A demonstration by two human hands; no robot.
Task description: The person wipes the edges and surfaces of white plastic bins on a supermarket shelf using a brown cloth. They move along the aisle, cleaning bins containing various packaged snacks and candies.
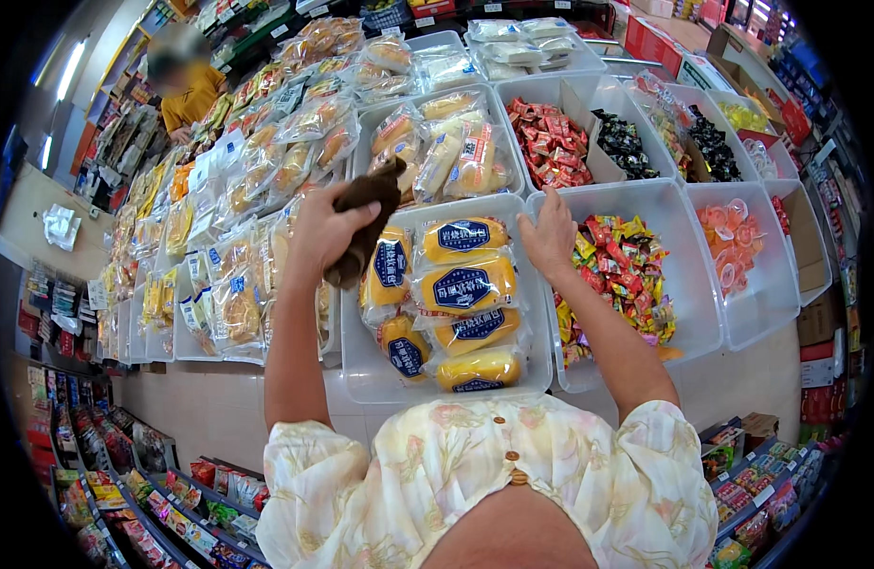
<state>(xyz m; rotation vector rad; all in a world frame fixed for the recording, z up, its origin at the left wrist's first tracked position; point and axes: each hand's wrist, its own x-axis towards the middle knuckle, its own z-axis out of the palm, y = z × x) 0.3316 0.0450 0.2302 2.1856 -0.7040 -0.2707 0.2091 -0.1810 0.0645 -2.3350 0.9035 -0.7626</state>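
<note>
My left hand (328, 224) grips a bunched dark brown cloth (369, 220), held up over the left side of a clear plastic bin with wrapped yellow bread rolls (467, 286). The far end of the cloth hangs before the bin of longer packaged breads (472, 160) behind. My right hand (551, 231) is at the near left corner of the bin of red and yellow wrapped candies (618, 274), its fingers on or close to the bin's rim (607, 190). No object shows in it. Whether its fingertips press on the plastic cannot be told.
Bins of red-wrapped sweets (548, 142), black-wrapped sweets (622, 142) and orange jelly cups (732, 238) stand at the right. Bagged breads (238, 306) fill the bins at the left. A person in a yellow shirt (188, 99) stands at the far left. Snack shelves (174, 512) lie behind me.
</note>
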